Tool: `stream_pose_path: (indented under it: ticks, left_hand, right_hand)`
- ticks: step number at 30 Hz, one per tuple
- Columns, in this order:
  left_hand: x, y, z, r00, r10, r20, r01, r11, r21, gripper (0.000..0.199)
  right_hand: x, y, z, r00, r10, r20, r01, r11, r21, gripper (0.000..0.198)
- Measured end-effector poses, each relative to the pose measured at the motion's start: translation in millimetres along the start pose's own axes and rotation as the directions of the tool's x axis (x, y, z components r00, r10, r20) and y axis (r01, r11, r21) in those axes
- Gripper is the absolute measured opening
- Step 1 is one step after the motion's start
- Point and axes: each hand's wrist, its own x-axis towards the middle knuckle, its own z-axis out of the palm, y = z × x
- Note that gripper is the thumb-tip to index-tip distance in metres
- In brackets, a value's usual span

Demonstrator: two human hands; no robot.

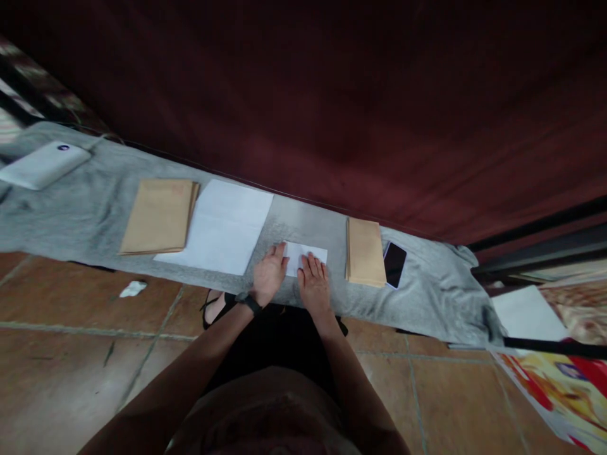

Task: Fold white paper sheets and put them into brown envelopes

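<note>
A small folded white paper lies on the grey cloth in front of me. My left hand, with a dark watch on its wrist, rests at the paper's left edge, fingers stretched out. Flat on the right part of the paper lies my right hand, its fingers extended. Left of my hands are large white sheets, partly under a stack of brown envelopes. A second, narrower stack of brown envelopes sits to the right of my right hand.
The grey cloth covers a long narrow surface. A phone lies beside the right envelopes, and a white device is at the far left. A dark red curtain hangs behind. A crumpled white scrap is on the tiled floor.
</note>
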Motion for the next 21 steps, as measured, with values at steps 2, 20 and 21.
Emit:
stream_pose_path:
  ticks: [2, 20, 21]
  left_hand:
    - [-3.6, 1.8, 3.5, 0.994, 0.097, -0.043, -0.095, 0.995, 0.041, 0.044]
    - [-25.0, -4.3, 26.3, 0.885, 0.46, 0.064, -0.463, 0.885, 0.04, 0.071]
    - [-25.4, -5.1, 25.1, 0.885, 0.461, 0.064, -0.464, 0.885, 0.044, 0.072]
  right_hand:
    - [-1.5, -0.7, 2.6, 1.0, 0.012, 0.008, -0.012, 1.0, -0.018, 0.049]
    - [-13.3, 8.9, 0.0, 0.998, -0.025, 0.063, 0.033, 0.99, -0.137, 0.054]
    - [-14.6, 11.1, -0.3, 0.999, -0.015, 0.042, 0.02, 0.99, -0.141, 0.054]
